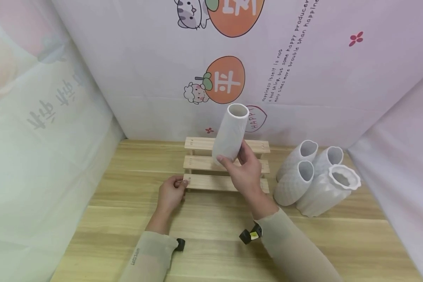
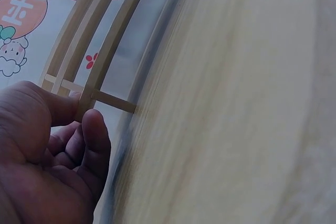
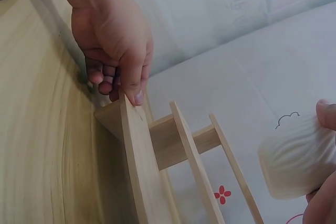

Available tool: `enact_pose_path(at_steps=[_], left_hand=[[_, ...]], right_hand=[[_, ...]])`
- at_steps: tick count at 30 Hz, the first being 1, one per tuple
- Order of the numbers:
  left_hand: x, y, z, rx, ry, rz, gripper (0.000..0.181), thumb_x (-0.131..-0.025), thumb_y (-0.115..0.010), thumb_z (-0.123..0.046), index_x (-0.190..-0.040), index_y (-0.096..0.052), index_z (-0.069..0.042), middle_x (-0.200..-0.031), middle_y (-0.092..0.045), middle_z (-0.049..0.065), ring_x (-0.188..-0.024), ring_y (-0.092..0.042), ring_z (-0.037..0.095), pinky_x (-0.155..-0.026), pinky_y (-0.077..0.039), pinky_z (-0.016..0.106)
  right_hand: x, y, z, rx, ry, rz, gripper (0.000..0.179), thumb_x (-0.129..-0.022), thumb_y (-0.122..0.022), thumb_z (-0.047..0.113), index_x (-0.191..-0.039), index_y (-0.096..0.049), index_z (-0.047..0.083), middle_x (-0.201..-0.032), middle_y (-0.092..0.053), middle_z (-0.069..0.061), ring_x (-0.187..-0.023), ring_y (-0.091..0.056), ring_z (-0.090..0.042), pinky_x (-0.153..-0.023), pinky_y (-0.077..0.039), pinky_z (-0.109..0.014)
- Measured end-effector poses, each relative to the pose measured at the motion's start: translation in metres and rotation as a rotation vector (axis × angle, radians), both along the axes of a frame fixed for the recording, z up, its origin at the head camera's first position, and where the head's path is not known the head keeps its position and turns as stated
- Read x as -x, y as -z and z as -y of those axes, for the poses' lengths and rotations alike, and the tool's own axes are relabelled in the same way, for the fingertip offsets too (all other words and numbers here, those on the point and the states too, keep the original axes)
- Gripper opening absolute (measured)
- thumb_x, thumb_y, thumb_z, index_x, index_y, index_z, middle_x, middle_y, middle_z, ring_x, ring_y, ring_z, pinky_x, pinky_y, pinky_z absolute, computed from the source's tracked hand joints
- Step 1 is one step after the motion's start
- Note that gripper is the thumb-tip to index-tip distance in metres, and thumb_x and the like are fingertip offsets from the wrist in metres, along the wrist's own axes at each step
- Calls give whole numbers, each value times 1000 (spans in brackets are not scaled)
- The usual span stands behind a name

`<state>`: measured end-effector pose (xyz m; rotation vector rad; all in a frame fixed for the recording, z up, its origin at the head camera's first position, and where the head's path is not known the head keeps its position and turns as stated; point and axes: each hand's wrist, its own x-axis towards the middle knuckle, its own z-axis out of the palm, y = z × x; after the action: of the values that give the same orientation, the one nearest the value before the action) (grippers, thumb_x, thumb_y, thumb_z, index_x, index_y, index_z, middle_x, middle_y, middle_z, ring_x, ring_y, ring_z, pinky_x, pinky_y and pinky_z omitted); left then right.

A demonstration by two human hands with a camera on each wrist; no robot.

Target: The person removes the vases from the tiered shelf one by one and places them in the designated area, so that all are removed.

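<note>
A three-step wooden rack (image 1: 211, 182) stands on the table against the back wall. My left hand (image 1: 171, 192) pinches the left end of its lowest slat between thumb and fingers; the left wrist view shows the thumb on top of that slat (image 2: 113, 51) and a finger below. My right hand (image 1: 247, 172) grips a white vase (image 1: 230, 131) near its base, thumb on one side and fingers on the other. The vase is tilted, its mouth up, and overlaps the upper slats in the head view. Its rippled surface (image 3: 296, 156) shows in the right wrist view.
Several white vases stand grouped to the right of the rack, among them a ruffled-rim one (image 1: 324, 192) and a diamond-patterned one (image 1: 292, 184). Printed cloth walls (image 1: 155, 78) enclose the wooden table (image 1: 127, 219) at the back and sides.
</note>
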<state>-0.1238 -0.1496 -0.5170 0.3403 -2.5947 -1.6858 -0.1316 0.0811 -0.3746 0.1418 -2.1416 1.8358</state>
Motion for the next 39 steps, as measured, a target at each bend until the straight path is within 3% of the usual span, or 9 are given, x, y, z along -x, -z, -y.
enact_pose_path(at_steps=[8,12,16,19,26,33,39], left_hand=[[0,-1,0,-6,1,7,29,-102,-68,-25,-124,-70,-6,-87,-68,6,-63,-66,19,-58,-56,33],[0,-1,0,-7,4,7,30,-102,-68,-27,-124,-70,-7,-87,-68,6,-64,-66,19,-60,-56,34],[1,0,1,-6,6,13,31,-102,-69,-28,-124,-70,-7,-89,-68,6,-65,-67,19,-60,-57,33],[1,0,1,0,9,13,32,-102,-69,-28,-125,-69,-6,-89,-68,6,-65,-67,19,-60,-57,33],[1,0,1,14,10,3,31,-102,-69,-28,-124,-70,-6,-89,-69,5,-65,-67,18,-60,-57,33],[1,1,0,6,-1,13,30,-101,-69,-27,-123,-70,-6,-89,-69,6,-65,-67,19,-59,-57,34],[1,0,0,-2,-14,14,29,-101,-70,-25,-123,-70,-6,-90,-70,6,-64,-67,19,-58,-57,32]], right_hand=[[9,26,-14,-3,21,-12,79,-82,-91,14,-151,-52,9,-145,-61,-10,-136,-55,-20,-114,-42,-40],[8,30,-19,6,13,-44,78,-81,-92,22,-149,-55,13,-142,-64,-8,-133,-58,-18,-113,-43,-40],[5,32,-23,-1,23,-19,78,-80,-93,30,-148,-56,17,-142,-63,-4,-133,-57,-16,-114,-42,-42],[2,33,-26,9,7,-22,76,-81,-92,28,-148,-56,20,-143,-63,-2,-134,-56,-16,-114,-43,-43],[-6,36,-32,110,-81,-82,75,-83,-89,7,-149,-55,19,-143,-62,-3,-134,-58,-21,-93,-59,-40],[-15,43,-38,32,8,-83,77,-79,-91,4,-147,-57,15,-140,-65,-4,-130,-61,-19,-101,-54,-40],[-25,46,-45,38,17,-120,74,-78,-92,2,-144,-60,11,-135,-68,-6,-123,-65,-22,-101,-53,-33]])
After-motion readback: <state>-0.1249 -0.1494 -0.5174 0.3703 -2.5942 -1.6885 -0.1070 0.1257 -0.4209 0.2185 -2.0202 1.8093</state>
